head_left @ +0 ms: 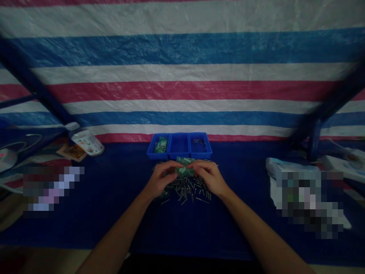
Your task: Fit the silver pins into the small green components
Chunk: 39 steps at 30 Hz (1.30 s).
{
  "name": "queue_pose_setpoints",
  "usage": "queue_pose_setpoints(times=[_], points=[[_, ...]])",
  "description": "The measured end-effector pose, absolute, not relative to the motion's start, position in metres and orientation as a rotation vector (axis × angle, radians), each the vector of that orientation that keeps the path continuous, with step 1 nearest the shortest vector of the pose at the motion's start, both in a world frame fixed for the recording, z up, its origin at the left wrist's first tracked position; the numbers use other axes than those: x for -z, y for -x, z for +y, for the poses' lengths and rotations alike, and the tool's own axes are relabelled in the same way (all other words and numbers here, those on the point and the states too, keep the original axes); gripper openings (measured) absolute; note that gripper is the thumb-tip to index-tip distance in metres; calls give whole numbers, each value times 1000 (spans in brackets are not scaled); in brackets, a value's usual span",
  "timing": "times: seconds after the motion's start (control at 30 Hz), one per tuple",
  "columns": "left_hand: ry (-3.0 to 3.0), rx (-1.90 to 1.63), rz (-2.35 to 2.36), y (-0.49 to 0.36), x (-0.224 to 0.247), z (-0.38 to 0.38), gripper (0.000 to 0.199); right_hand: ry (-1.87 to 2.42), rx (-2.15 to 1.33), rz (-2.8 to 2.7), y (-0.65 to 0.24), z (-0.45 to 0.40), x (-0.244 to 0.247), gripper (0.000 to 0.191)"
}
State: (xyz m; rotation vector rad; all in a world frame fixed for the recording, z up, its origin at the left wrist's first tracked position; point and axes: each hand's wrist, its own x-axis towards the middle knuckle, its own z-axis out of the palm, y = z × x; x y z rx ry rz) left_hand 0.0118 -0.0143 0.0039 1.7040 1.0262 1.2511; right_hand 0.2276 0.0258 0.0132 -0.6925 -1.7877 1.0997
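Observation:
Between my two hands is a small clear green-tinted plastic bag point(184, 167). My left hand point(162, 178) pinches its left side between thumb and fingers. On the right side, the fingers of my right hand point(208, 176) are closed on the same bag. Below the bag lies a loose pile of thin metal pieces point(186, 188), like screws or pins, on the blue table. Just behind my hands stand three joined blue bins point(179, 154). The left bin holds green-tinted bags point(161, 145), and a few small dark metal pieces point(199, 143) lie in the right one.
A white bottle with a printed pattern point(88, 142) leans at the back left of the blue table point(199, 232), beside a brown item point(72, 152). Plastic-wrapped things point(293, 167) lie on the right, partly pixelated. Striped sheeting point(182, 91) hangs behind, between blue frame bars.

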Motion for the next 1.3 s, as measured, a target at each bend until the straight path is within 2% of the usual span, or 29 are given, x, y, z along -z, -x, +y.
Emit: queue_pose_setpoints(times=[0.37,0.6,0.67,0.83,0.93,1.07,1.3], points=[[-1679,-1259,1112,-16,-7,-17,23,700,-1046,-1827,-226,23,-14,23],[-1507,-1793,1675,5,-21,3,16,824,-1009,-1692,-229,26,-14,25],[-1538,-1817,1811,19,-28,16,16,855,-1006,-1673,-230,27,-13,26],[-1829,-1174,2255,40,-34,30,17,883,-977,-1725,-228,29,-9,28],[-1858,-1060,2434,37,-32,24,20,898,-945,-1771,-226,29,-7,26],[-2054,-983,2383,28,-32,23,23,926,-870,-1841,-225,27,-8,23],[-2177,-606,2210,25,-40,63,31,904,-745,-1967,-226,27,-10,21]])
